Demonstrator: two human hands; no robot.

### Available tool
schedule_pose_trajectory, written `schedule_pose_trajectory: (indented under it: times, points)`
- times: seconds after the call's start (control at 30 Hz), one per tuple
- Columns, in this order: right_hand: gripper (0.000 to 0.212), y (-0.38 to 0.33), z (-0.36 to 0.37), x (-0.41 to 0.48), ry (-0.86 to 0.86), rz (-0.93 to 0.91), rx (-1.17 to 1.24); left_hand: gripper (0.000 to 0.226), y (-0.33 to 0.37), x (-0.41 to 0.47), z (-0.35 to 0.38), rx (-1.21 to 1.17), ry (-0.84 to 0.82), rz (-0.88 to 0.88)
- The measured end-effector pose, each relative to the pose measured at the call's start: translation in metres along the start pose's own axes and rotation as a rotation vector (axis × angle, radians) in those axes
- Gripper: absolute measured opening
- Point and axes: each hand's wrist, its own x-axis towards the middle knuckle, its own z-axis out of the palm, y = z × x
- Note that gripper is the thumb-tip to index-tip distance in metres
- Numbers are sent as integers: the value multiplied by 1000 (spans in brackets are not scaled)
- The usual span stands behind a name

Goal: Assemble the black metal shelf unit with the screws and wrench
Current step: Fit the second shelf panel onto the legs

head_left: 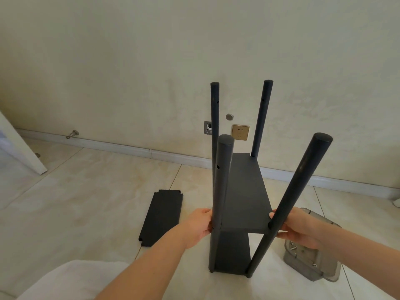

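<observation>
Left hand (200, 227) grips near-left post (220, 191); right hand (297, 229) grips near-right post (296, 191), frame centre. Loose shelf panel (161, 217) lower left.

No legible text anywhere (socket unmarked).

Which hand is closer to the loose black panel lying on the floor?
Left. The left hand holds the near-left post just right of the panel; the right hand holds the near-right post, farther off.
</observation>
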Motion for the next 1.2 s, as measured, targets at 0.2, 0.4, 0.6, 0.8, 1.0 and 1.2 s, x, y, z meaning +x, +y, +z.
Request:
schedule_pose_trajectory:
  times: [0.2, 0.4, 0.6, 0.8, 1.0, 1.2]
  points:
    - [14, 0, 12, -9, 11, -10, -8, 39, -7, -10, 6, 197, 215, 15]
    - [22, 2, 21, -17, 55, -11, 2, 26, 0, -26, 0, 48, 244, -78]
    - [28, 9, 35, -24, 174, 2, 25, 28, 6, -34, -6, -235, 290, -93]
    - [23, 14, 48, -27, 267, 29, 111, 31, -1, -39, 12, -305, 192, -108]
    - [18, 22, 77, -23, 308, 41, 112, 25, -9, -40, 46, -375, -84, -148]
    - [15, 22, 86, -30, 276, 11, -16, 25, -17, -33, 46, -424, -68, -100]
